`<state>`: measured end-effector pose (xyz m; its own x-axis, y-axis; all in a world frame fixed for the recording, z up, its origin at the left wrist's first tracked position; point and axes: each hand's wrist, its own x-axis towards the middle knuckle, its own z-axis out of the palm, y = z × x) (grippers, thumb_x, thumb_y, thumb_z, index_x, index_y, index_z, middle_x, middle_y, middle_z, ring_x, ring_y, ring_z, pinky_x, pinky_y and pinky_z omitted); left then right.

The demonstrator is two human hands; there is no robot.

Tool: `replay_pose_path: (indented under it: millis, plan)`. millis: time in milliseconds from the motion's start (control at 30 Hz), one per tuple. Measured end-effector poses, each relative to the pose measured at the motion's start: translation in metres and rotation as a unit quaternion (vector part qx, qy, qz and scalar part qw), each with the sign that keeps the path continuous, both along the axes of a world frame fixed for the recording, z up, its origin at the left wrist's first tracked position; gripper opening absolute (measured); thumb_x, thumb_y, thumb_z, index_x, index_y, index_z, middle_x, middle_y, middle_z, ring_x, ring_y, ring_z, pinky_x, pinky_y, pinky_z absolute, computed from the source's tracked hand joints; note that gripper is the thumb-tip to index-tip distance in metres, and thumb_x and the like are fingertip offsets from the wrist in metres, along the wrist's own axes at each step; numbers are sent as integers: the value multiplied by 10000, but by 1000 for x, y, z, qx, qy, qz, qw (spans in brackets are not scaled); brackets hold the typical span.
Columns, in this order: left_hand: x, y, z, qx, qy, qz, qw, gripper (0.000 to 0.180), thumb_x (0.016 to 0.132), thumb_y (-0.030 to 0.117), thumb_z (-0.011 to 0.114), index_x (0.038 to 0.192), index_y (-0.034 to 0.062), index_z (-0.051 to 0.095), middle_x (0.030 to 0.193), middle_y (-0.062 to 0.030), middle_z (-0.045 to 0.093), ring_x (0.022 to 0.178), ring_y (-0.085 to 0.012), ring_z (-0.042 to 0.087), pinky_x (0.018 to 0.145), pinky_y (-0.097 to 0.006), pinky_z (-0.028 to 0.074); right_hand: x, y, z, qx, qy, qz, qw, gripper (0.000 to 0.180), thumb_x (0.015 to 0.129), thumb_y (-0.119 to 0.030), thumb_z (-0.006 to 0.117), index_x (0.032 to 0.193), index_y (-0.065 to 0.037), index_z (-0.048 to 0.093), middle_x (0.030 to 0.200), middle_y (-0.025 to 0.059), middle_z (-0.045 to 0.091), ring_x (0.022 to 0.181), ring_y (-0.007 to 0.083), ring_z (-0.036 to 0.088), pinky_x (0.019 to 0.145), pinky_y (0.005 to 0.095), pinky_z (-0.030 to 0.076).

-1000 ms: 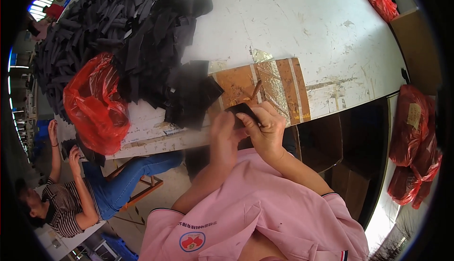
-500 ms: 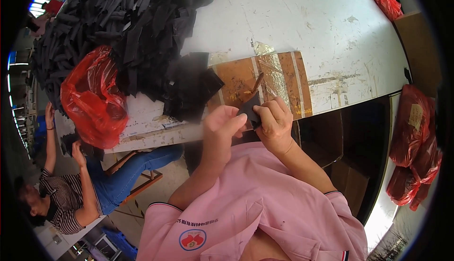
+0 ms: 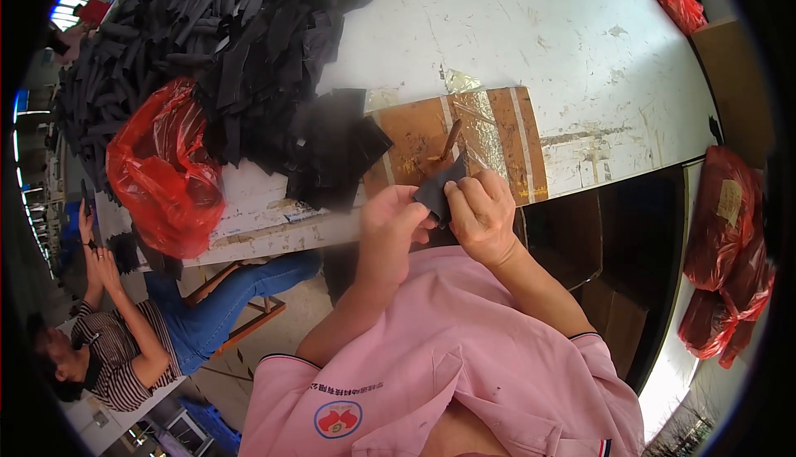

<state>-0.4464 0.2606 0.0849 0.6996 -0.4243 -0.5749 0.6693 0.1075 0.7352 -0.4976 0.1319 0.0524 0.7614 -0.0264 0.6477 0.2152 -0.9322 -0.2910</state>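
Note:
Just off the table's front edge, a small dark grey fabric piece is pinched between my two hands. My left hand grips its left side, thumb and fingers closed. On its right side, my right hand is closed with the knuckles up, hiding part of the fabric. Behind them lies a worn cardboard sheet with strips of clear tape. A thin brown strip-like thing rises from the cardboard. To the left, flat black fabric pieces lie in a loose stack.
A large heap of dark grey fabric pieces covers the table's far left, beside a crumpled red plastic bag. A co-worker in a striped shirt sits at left. Filled red bags and a cardboard box stand at right.
The fabric piece has turned in my hands, and more of its flat face shows with a corner pointing up. The co-worker's hands have come together.

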Motion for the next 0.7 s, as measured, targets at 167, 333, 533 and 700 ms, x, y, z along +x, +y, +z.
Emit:
replay_pose_path:
  millis: [167, 333, 533, 700]
  plan:
    - [4, 1, -4, 86, -137, 13, 987, 67, 768, 15, 530, 831, 5, 550, 673, -19, 564, 516, -46, 504, 433, -160, 402, -5, 4, 17, 4, 62, 71, 996, 239, 608, -88, 606, 808, 31, 553, 706, 79, 462, 618, 216, 456, 494, 303, 369]
    - [-3, -3, 0, 133, -336, -21, 932, 37, 744, -17, 548, 780, -12, 556, 629, -33, 576, 593, -66, 552, 525, -210, 443, -10, 7, 31, 415, 216, 73, 881, 318, 664, -227, 695, 828, 17, 572, 672, 100, 498, 540, 214, 484, 486, 302, 395]
    - [-6, -4, 2, 259, -558, -28, 788, 118, 680, -26, 549, 794, 5, 557, 678, -137, 565, 581, -252, 570, 514, -305, 448, -7, 16, 36, 323, 168, -6, 931, 72, 701, -35, 632, 749, 2, 593, 628, 114, 499, 512, 233, 499, 454, 311, 382]
    - [0, -2, -1, 241, -521, -7, 818, 118, 675, -30, 558, 790, -2, 559, 710, -132, 574, 599, -236, 575, 521, -297, 450, 0, 20, 33, 343, 167, -28, 924, 90, 677, 20, 584, 764, -5, 593, 659, 127, 512, 540, 257, 527, 475, 321, 418]
